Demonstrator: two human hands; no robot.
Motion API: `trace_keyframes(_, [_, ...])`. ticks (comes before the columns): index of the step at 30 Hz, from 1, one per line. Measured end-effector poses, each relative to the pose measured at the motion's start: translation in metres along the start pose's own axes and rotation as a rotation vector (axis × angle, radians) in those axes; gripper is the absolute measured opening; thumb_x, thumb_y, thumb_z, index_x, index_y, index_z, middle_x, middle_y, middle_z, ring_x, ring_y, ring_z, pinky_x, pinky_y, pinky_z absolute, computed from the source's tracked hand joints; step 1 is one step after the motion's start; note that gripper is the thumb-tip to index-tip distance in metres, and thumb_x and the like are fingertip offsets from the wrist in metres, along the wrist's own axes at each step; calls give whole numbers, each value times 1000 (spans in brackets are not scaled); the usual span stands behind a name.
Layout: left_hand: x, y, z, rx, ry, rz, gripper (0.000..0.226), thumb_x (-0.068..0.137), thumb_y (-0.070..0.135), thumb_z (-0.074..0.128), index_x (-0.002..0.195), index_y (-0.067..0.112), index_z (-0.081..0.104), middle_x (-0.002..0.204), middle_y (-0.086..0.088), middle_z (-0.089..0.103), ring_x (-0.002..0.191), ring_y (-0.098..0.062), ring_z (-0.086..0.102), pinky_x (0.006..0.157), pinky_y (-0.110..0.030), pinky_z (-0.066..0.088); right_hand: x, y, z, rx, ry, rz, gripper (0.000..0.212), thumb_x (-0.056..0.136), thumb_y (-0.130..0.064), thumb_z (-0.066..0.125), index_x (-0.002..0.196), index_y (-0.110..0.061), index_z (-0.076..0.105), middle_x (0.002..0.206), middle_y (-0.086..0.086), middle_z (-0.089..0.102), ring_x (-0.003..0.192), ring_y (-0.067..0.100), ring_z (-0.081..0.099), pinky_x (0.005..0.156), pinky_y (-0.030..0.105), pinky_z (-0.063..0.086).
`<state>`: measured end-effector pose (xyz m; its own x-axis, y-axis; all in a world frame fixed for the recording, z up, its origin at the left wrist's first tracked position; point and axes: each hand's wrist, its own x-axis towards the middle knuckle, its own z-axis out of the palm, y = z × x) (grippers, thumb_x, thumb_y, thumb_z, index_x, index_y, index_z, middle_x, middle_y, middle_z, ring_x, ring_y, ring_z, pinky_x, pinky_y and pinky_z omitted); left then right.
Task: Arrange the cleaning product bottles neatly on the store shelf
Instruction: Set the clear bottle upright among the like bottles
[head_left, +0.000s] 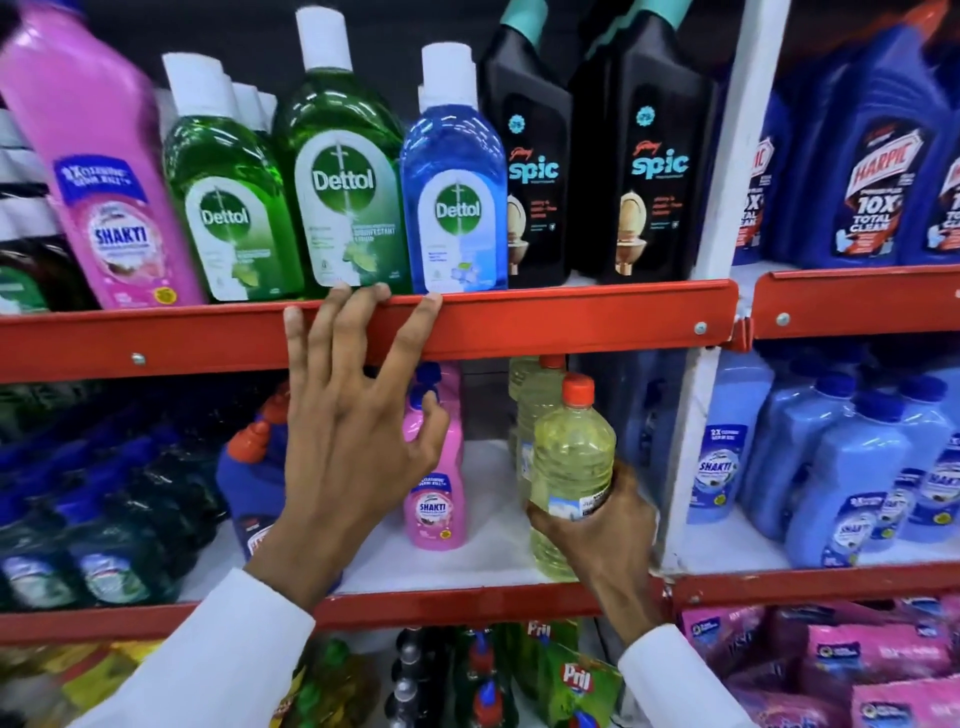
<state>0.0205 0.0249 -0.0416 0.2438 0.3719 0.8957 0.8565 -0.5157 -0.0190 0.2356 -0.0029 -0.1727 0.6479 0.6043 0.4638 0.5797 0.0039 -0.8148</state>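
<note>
My right hand (597, 540) grips a clear yellow bottle with an orange cap (571, 457) around its lower half, upright at the front of the middle shelf (493, 561). A second yellow bottle (535, 389) stands just behind it. My left hand (348, 431) is spread open with its fingertips against the red lip of the upper shelf (571, 322), just below the Dettol bottles. Behind that hand stand a small pink Shakti bottle (439, 488) and a blue bottle with an orange cap (254, 467), partly hidden.
The upper shelf carries a large pink Shakti bottle (98, 171), green Dettol bottles (343, 171), a blue Dettol bottle (454, 187) and black Spic bottles (649, 171). Right of a white upright (722, 208) stand Harpic (872, 171) and pale blue Shakti bottles (841, 467). Dark bottles (104, 519) fill the left.
</note>
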Motion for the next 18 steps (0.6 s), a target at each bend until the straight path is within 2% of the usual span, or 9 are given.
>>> trace_keyframes(4, [0,0,-2,0,-11,-3,75,83,36,65,154,30,39,153,-15,41,149,-38,34,128,-62,15,-6,2,3,37,-48,-6,95,46,-38,93,127,-18,48,113,7,71,87,15,65,77,24,49])
trace_keyframes(6, [-1,-1,-3,-4,-14,8,74,84,37,63,154,29,39,155,-14,41,151,-37,32,128,-61,15,-13,-1,2,30,-49,-23,109,49,-40,93,140,-20,37,133,8,60,112,23,63,91,32,53])
trace_keyframes(8, [-3,-4,-5,-18,-7,30,73,85,37,62,154,28,41,156,-15,42,152,-36,32,129,-60,15,-20,-16,-5,-19,19,-100,118,59,-41,90,152,-15,21,156,12,35,139,29,40,108,34,38])
trace_keyframes(10, [-5,-10,-8,-35,15,42,70,85,34,64,152,25,45,155,-16,44,151,-37,33,128,-60,17,-24,-43,-15,-62,128,-247,111,72,-44,82,155,-11,15,163,10,20,149,25,21,116,35,26])
trace_keyframes(13, [-11,-27,-14,-46,88,29,61,85,32,66,144,19,55,151,-19,48,147,-40,40,125,-61,25,-23,-95,-29,-96,250,-495,89,85,-38,71,153,-7,24,163,10,22,153,23,14,123,47,21])
trace_keyframes(18, [-21,-68,-30,9,240,-76,53,83,30,68,133,12,62,140,-24,54,134,-42,48,116,-62,35,-16,-175,-22,-67,271,-766,67,84,-24,65,144,-2,43,159,14,32,151,31,21,122,53,19])
